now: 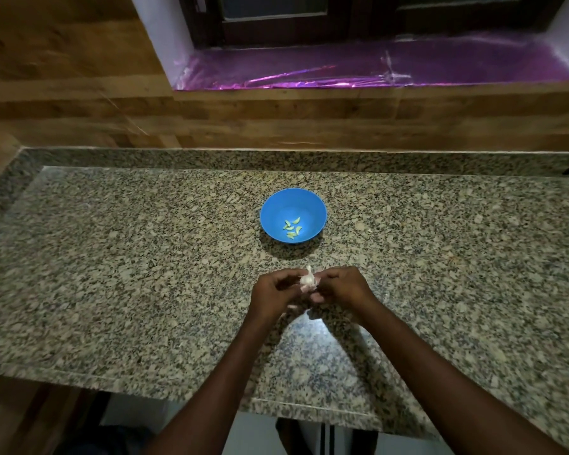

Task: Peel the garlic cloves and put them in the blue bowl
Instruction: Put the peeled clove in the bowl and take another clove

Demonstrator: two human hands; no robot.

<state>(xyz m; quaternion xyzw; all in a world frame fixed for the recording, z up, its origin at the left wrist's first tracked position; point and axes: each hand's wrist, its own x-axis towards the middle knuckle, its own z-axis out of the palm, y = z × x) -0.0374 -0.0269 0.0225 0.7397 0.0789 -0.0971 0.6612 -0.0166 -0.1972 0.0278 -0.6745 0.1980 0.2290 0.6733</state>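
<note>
Both hands meet over the worktop middle, toward its near edge, in the head view, the only one. Left hand curls its fingers round the garlic bulb; right hand pinches at the bulb's right side, fingers bent in. White stem tip pokes up between them. Whether a clove is already half free I cannot tell, fingers cover it.

Blue bowl sits further back toward the wall edge, roughly centre of the worktop, apart from the hands. About five peeled cloves lie on its floor, greenish under this light.

Step in hand, as I judge it: break off or skin the next clove. To do it well: left hand steadies the bulb by its base, right thumb digs at one clove's root end and levers outward. Peel from the tip, pull skin off in strips. Keep the work low over the worktop so a slipped clove lands close. Papery skin stays out of the bowl. Dim light, check for leftover skin before dropping.
</note>
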